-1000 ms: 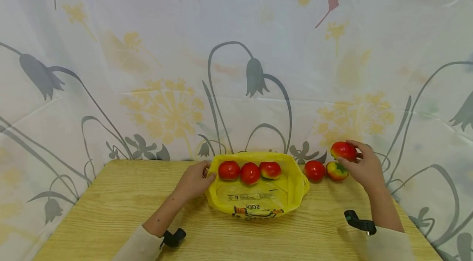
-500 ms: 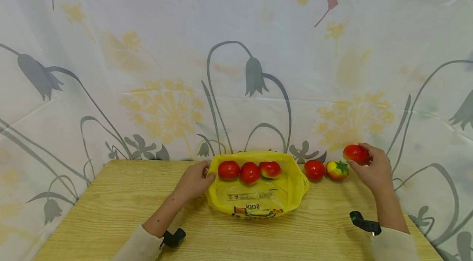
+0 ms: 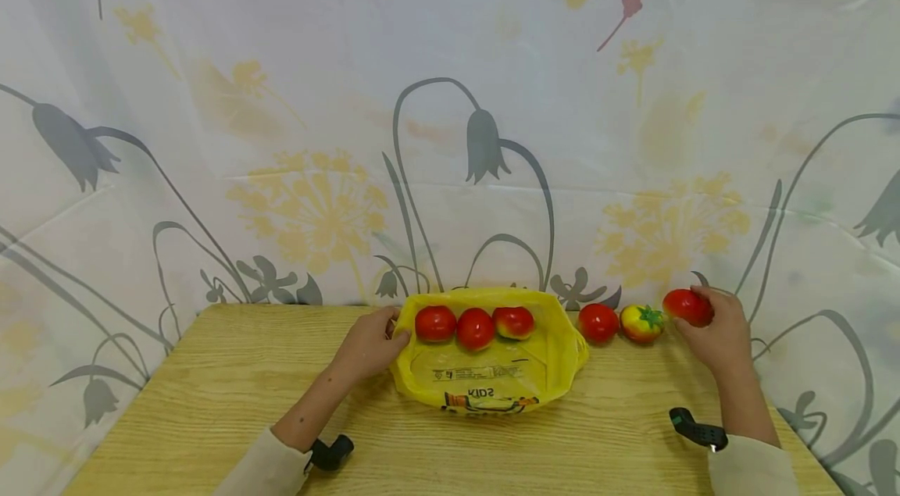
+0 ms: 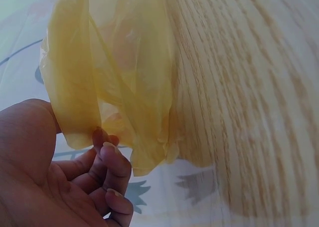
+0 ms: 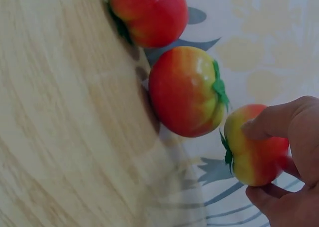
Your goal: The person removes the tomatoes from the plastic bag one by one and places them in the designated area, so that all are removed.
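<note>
At the right end of a row, a red tomato is held by my right hand, thumb on one side and fingers on the other. The right wrist view shows this tomato with yellow shoulders and a green leafy top. Beside it lies a yellow-green-topped tomato, then a red tomato by the bag. My left hand pinches the left rim of a yellow plastic bag, its thumb hidden behind the film in the left wrist view. Inside the bag, three tomatoes line the back.
The wooden table ends at a curtain printed with flowers, right behind the bag and the tomato row. Each wrist wears a black camera mount, one on the left wrist and one on the right.
My right hand has carried its tomato to the right and lowered it, from above the yellow-green-topped tomato to beside it. The left hand and the bag have stayed put.
</note>
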Motion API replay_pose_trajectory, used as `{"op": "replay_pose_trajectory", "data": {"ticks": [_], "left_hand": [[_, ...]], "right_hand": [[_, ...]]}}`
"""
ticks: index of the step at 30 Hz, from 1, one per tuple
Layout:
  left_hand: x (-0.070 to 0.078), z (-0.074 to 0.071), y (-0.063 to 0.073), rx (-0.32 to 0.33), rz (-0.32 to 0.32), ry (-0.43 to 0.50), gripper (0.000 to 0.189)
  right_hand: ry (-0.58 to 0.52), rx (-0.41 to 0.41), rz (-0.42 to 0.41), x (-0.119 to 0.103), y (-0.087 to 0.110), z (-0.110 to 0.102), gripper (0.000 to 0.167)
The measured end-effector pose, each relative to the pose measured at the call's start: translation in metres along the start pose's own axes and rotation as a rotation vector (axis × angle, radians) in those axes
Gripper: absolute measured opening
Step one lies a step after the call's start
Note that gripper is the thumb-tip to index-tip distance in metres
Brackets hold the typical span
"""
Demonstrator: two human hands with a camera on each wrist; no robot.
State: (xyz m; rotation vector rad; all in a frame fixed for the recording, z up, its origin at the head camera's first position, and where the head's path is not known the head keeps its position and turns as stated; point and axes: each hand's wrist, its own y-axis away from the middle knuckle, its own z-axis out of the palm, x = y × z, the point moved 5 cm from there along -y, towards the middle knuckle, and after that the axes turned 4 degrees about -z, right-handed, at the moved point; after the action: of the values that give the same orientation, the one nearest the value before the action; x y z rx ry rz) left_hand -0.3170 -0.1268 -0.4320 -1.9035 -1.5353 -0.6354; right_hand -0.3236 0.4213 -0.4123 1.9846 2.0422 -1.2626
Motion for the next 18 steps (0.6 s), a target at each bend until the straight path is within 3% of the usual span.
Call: {"op": "replay_pose_trajectory", "data": {"ticks": [13,18], "left_hand": [[0.0,0.0,0.001,-0.001,-0.007,-0.003,0.022],[0.0,0.001,0.001,-0.008,-0.006,-0.006,0.021]], "right_hand": [[-0.019,-0.123,0.16,0.022,0.009,0.014,0.063],[-0.013,-0.133,0.156,0.026,0.013,0.019,0.062]]}}
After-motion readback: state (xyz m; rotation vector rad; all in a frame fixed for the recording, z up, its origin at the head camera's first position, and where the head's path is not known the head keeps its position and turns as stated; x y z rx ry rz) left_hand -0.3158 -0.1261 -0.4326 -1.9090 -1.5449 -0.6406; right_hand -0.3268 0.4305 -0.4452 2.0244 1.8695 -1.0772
